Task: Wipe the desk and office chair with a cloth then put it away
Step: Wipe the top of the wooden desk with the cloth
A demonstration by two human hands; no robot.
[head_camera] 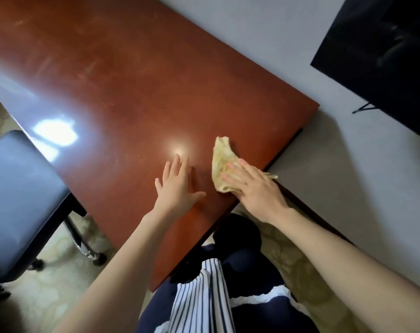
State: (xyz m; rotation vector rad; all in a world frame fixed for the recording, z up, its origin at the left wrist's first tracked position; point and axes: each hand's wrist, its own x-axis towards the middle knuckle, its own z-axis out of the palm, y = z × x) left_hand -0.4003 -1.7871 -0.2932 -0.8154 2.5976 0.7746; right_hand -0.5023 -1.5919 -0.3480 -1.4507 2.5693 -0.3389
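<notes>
Two bare hands are laid on the reddish-brown desk (122,75), seen from above. At far left, a dark padded office chair (19,195) is parked against the desk's left edge, its chrome leg and castors seen on the pale patterned floor (50,294). A bright glare patch is noted on the desk's left part.

Left hand (177,186): pressed flat on the wood, palm down, fingers straight and slightly apart, thumb splayed to the right; nothing held.

Just right of it, the yellow cloth (222,159) is spread crumpled near the desk's near right corner. Its long axis runs near-to-far, the narrow end pointing far.

Right hand (254,188): laid over the cloth's near half, fingers straight and close together, pressing it down.

At far right, a black screen (382,54) is seen against the grey wall (264,39).
</notes>
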